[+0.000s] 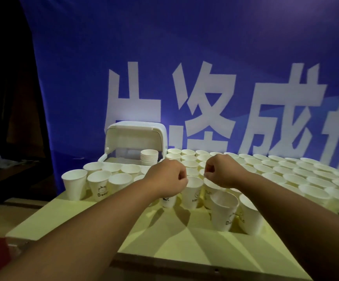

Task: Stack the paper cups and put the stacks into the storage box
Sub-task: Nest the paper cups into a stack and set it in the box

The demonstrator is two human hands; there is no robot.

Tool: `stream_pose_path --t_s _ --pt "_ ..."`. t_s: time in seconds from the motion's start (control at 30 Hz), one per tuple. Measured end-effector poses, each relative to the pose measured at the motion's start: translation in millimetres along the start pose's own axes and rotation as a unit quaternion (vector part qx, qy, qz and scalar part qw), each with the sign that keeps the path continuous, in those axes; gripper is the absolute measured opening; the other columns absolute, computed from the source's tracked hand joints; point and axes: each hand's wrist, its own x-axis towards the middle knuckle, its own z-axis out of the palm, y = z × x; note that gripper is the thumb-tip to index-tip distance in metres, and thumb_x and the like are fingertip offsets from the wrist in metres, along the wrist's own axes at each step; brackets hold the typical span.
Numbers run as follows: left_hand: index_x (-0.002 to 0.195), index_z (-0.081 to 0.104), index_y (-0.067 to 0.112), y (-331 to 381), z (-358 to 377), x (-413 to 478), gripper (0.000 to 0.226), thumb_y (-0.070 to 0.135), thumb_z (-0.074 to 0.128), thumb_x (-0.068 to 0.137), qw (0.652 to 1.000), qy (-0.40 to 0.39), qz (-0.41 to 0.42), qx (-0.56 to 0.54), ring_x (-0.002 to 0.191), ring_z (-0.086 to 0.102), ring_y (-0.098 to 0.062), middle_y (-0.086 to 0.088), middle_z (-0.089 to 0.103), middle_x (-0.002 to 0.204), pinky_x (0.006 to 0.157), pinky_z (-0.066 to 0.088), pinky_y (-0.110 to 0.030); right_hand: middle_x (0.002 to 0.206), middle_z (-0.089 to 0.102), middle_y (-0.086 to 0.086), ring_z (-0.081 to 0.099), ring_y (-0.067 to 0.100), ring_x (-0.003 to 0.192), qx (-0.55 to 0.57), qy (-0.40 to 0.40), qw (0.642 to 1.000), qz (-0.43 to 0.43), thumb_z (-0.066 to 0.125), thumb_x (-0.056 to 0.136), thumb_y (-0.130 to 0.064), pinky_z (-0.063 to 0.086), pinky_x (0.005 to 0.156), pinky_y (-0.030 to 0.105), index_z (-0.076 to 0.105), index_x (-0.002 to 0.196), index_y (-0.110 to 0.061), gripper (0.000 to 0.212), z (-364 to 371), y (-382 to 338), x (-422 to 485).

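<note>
Several white paper cups (276, 171) stand upright in rows across the pale yellow table (164, 236). My left hand (167, 178) is curled, and its fingertips pinch the rim of one cup (192, 194) in the near row. My right hand (222, 171) is also curled and pinches the rim of the neighbouring cup (210, 192). At the back left sits the white storage box (103, 158) with its lid (136, 134) raised. A stack of cups (149, 157) stands inside it.
A blue banner (184, 67) with large white characters hangs right behind the table. More cups (75, 184) stand at the left front of the box, and two cups (225, 211) sit nearest me on the right. The table's left edge drops to a dark floor.
</note>
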Motion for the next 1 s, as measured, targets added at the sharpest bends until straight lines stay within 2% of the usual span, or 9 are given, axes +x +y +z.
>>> stream_pose_path --t_s 0.03,0.1,0.17,0.23,0.4,0.57,0.67,0.83,1.0 --pt "0.090 0.070 0.037 9 3 0 0.004 0.039 0.066 0.089 1.000 -0.014 0.005 -0.007 0.077 0.062 -0.006 0.017 0.066 0.082 0.064 0.054 -0.030 0.072 0.066 -0.010 0.063 0.010 0.068 -0.004 -0.005 1.000 0.004 0.071 0.087 -0.024 0.051 0.059 0.019 0.066 0.076 -0.031 0.014 -5 7 -9" --pt "0.108 0.065 0.039 24 9 -1 0.019 0.036 0.067 0.090 0.998 -0.056 0.020 -0.026 0.081 0.062 -0.006 0.016 0.065 0.087 0.071 0.057 -0.032 0.074 0.066 -0.009 0.063 0.010 0.069 -0.008 -0.014 1.000 0.017 0.070 0.087 -0.023 0.048 0.058 0.017 0.069 0.081 -0.028 0.009 -15 19 -25" --pt "0.119 0.058 0.041 38 13 -2 0.034 0.028 0.068 0.090 0.993 -0.099 0.036 -0.048 0.083 0.062 -0.007 0.014 0.065 0.091 0.070 0.054 -0.028 0.075 0.067 -0.008 0.063 0.011 0.070 -0.017 -0.020 0.999 0.027 0.071 0.087 -0.022 0.048 0.059 0.016 0.071 0.084 -0.025 0.005 -24 29 -40" --pt "0.122 0.058 0.040 51 17 -3 0.036 0.024 0.068 0.092 0.989 -0.128 0.051 -0.047 0.085 0.062 -0.008 0.012 0.065 0.094 0.072 0.055 -0.028 0.076 0.067 -0.008 0.063 0.011 0.073 -0.028 -0.040 0.998 0.044 0.071 0.085 -0.021 0.053 0.064 0.019 0.071 0.084 -0.025 0.004 -32 37 -53" --pt "0.115 0.066 0.033 73 28 -6 0.016 0.030 0.064 0.100 0.984 -0.164 0.067 0.013 0.090 0.059 -0.012 0.009 0.060 0.103 0.075 0.050 -0.028 0.082 0.070 -0.004 0.064 0.012 0.079 -0.040 -0.096 0.991 0.084 0.068 0.082 -0.018 0.057 0.073 0.026 0.073 0.088 -0.022 0.009 -47 47 -76" --pt "0.108 0.070 0.027 80 34 -12 0.011 0.030 0.066 0.099 0.984 -0.161 0.054 0.051 0.097 0.062 -0.019 0.002 0.067 0.112 0.085 0.055 -0.036 0.095 0.071 -0.002 0.065 0.013 0.086 -0.064 -0.151 0.983 0.086 0.075 0.080 -0.034 0.056 0.073 0.024 0.074 0.099 -0.017 0.025 -45 50 -87" --pt "0.107 0.070 0.029 79 36 -16 0.010 0.031 0.064 0.099 0.987 -0.133 0.054 0.074 0.095 0.061 -0.020 0.002 0.067 0.109 0.081 0.054 -0.036 0.099 0.072 -0.002 0.065 0.014 0.087 -0.067 -0.153 0.983 0.081 0.079 0.079 -0.036 0.053 0.068 0.021 0.073 0.101 -0.018 0.029 -38 48 -88" --pt "0.108 0.068 0.031 72 34 -17 0.012 0.034 0.057 0.103 0.991 -0.077 0.061 0.086 0.093 0.057 -0.020 0.004 0.067 0.108 0.072 0.044 -0.032 0.102 0.070 -0.001 0.065 0.016 0.090 -0.071 -0.146 0.984 0.075 0.078 0.081 -0.029 0.055 0.072 0.024 0.072 0.101 -0.018 0.024 -36 43 -81" --pt "0.100 0.066 0.031 60 14 -16 0.014 0.036 0.054 0.104 0.995 -0.024 0.080 0.057 0.094 0.057 -0.021 0.006 0.068 0.104 0.074 0.042 -0.035 0.086 0.069 -0.003 0.062 0.010 0.077 -0.052 -0.104 0.992 0.048 0.069 0.086 -0.028 0.046 0.058 0.019 0.072 0.086 -0.020 0.008 -54 32 -63"
